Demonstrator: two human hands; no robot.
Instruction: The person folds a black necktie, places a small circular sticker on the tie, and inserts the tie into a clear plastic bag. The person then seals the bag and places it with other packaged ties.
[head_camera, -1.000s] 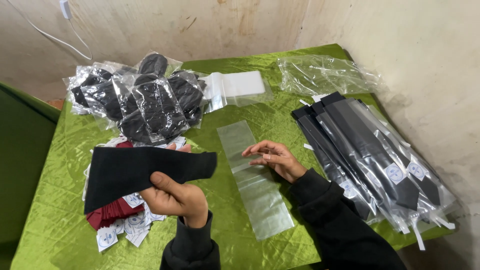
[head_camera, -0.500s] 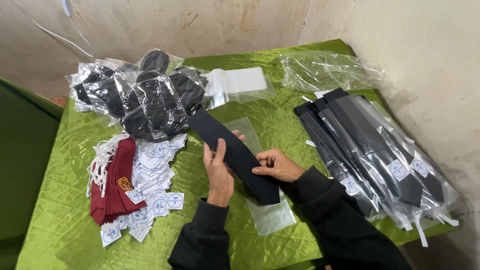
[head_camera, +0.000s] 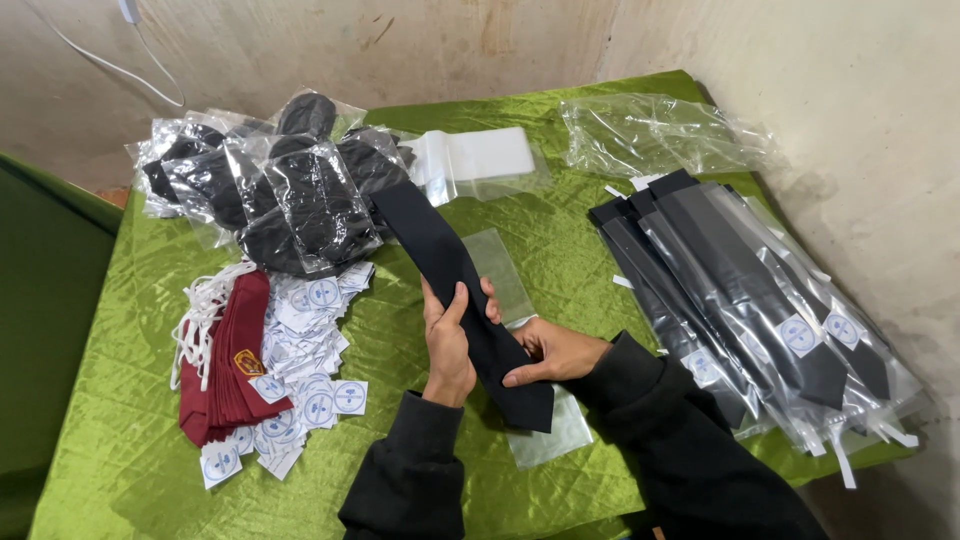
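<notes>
A long black tie (head_camera: 440, 260) lies diagonally over a narrow clear plastic sleeve (head_camera: 500, 270) on the green table cloth (head_camera: 130, 440). My left hand (head_camera: 450, 340) grips the tie's middle from the left side, thumb on top. Just to its right, my right hand (head_camera: 555, 352) pinches the tie's lower part, near the sleeve's lower end (head_camera: 550, 440). The tie's upper tip reaches up to the bagged black items.
Bagged black items (head_camera: 290, 190) are heaped at the back left, with a stack of clear sleeves (head_camera: 480, 160) beside them. Maroon ties (head_camera: 230, 360) and round-logo paper tags (head_camera: 310, 380) lie at left. Bagged black ties (head_camera: 750, 300) are stacked at right, a crumpled clear bag (head_camera: 660, 135) behind.
The black tie went from my left hand at the left side to lying over the clear sleeve. Both hands now hold it lower along its length.
</notes>
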